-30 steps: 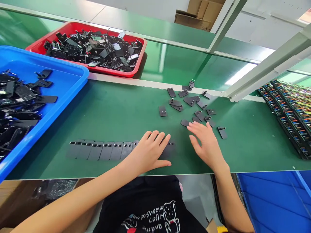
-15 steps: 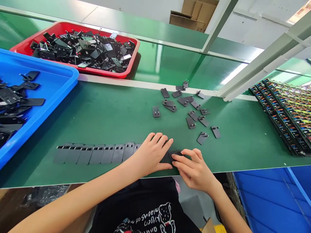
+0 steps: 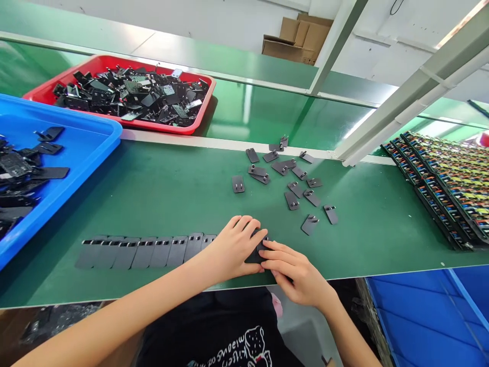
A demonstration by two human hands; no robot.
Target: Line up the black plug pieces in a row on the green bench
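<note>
A row of flat black plates with metal pins (image 3: 178,251) lies side by side near the table's front edge. My left hand (image 3: 234,250) rests palm down over the right end of this row, fingers apart, covering several plates. Beside it my right hand (image 3: 294,270) has its fingertips on a black plate (image 3: 262,246) at the row's end. That plate is partly hidden between the two hands. Beyond the hands, several loose black plates (image 3: 292,201) are scattered with their pins up.
At left stands a blue tray (image 3: 103,130) of black parts. Behind it is a red tray (image 3: 204,109) heaped with black pieces and circuit boards. Stacked racks of coloured wired parts (image 3: 451,199) sit at right, near a white post (image 3: 382,112). Blue bins (image 3: 416,311) stand below the edge.
My right hand has moved left with the black plate, bringing it up against the row's end beside my left hand. The camera view has shifted slightly.
</note>
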